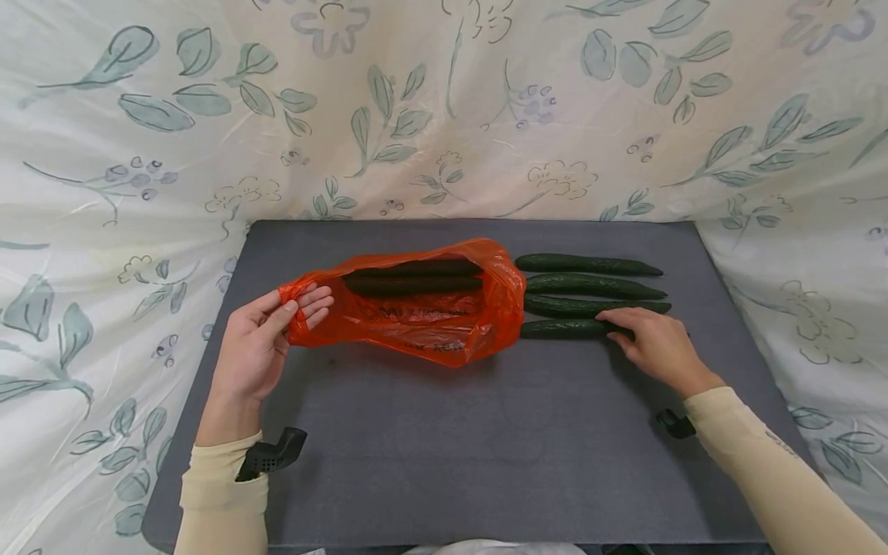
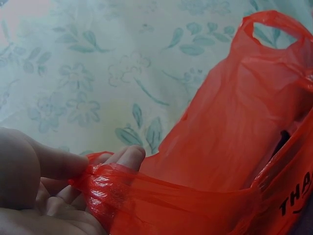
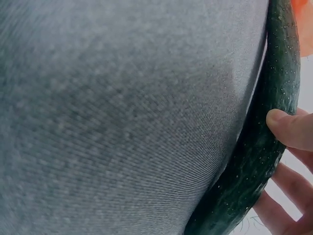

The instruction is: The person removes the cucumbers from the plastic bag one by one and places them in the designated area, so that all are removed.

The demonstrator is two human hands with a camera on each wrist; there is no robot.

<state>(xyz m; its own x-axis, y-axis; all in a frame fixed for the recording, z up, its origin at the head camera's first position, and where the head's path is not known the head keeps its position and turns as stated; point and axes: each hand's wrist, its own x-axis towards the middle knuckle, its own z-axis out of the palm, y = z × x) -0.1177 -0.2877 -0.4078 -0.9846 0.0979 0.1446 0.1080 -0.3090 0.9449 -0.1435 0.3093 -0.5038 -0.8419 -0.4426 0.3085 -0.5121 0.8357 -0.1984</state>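
An orange-red plastic bag [image 1: 430, 347] lies on its side with its mouth spread wide, and dark cucumbers [image 1: 416, 287] show inside it. My left hand [image 1: 260, 335] pinches one handle of the bag between thumb and fingers, drawing it to the left. In the left wrist view black lettering and the bag's other handle [image 2: 288, 19] show. Right of the bag, several long green cucumbers [image 1: 597, 286] lie side by side. My right hand [image 1: 655, 345] grips the nearest cucumber [image 1: 562, 330] toward its right end, thumb on the near side and fingers across it.
A dark grey table [image 1: 416, 462] bears the bag and cucumbers. A pale cloth with leaf and flower prints [image 1: 444, 116] rises behind the table and along both sides. Black wrist straps [image 1: 272, 455] sit over the long cream sleeves.
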